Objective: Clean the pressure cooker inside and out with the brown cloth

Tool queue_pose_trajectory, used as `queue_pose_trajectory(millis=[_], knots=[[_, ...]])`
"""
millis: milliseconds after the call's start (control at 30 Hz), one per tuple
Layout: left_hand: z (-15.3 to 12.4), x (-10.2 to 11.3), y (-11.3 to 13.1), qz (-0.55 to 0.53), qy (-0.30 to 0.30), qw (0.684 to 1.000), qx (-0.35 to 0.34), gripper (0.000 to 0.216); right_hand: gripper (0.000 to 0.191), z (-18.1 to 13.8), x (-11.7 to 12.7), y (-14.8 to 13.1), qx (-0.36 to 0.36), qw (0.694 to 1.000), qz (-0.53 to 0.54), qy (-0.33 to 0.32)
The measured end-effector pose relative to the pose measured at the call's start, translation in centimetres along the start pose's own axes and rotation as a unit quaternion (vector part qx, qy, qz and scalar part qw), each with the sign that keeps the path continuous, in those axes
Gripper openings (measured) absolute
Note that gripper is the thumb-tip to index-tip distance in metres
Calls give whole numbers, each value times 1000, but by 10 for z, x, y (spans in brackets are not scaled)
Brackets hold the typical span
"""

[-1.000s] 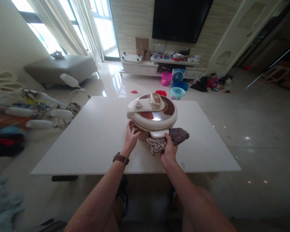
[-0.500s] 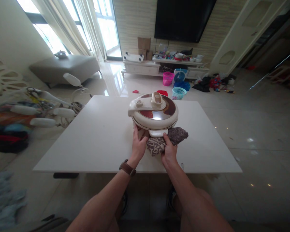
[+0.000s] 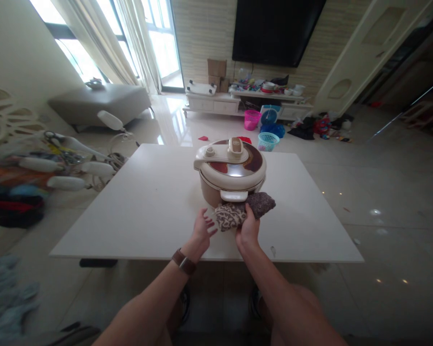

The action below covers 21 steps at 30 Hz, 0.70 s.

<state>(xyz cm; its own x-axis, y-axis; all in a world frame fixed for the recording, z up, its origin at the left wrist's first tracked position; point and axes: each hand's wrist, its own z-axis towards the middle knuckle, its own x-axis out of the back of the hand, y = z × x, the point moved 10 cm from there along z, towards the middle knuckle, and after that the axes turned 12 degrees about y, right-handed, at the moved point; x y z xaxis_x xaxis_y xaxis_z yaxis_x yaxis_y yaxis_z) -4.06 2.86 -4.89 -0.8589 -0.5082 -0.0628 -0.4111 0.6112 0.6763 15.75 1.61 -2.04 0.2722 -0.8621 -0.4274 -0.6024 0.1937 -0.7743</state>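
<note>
A cream pressure cooker [image 3: 231, 175] with a brown-topped lid stands on the white table [image 3: 144, 206]. A patterned brown cloth [image 3: 243, 212] lies bunched against its near side. My right hand [image 3: 248, 229] grips the near part of the cloth. My left hand [image 3: 203, 231], a watch on its wrist, hovers just left of the cloth with fingers spread, holding nothing, a short way from the cooker's base.
A rack [image 3: 57, 158] with white-handled utensils and scissors stands to the table's left. Beyond are a grey bench [image 3: 101, 98], a TV stand [image 3: 245, 98] cluttered with items, coloured baskets [image 3: 265, 139] on the floor and a white door [image 3: 361, 53] at right.
My left hand has let go of the cooker's side and drawn back toward me, opening. The cooker now sits level on the table. My right hand still holds the cloth.
</note>
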Motion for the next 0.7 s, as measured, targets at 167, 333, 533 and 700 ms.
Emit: queue_pose_trajectory(millis=[167,333,533,700], knots=[[-37,-37,-19,-104,-207,964,129,39,27,-8,-1,9,-64,998,24,-10],[-49,-50,10,-202,-286,927,135,52,31,-15,0,2,-70,998,-7,-6],[-53,-39,3,-139,-312,924,170,47,30,-32,-1,4,-75,996,-16,-43],[-29,-4,34,-136,-217,956,142,26,43,-55,-13,17,-69,967,-181,-167]])
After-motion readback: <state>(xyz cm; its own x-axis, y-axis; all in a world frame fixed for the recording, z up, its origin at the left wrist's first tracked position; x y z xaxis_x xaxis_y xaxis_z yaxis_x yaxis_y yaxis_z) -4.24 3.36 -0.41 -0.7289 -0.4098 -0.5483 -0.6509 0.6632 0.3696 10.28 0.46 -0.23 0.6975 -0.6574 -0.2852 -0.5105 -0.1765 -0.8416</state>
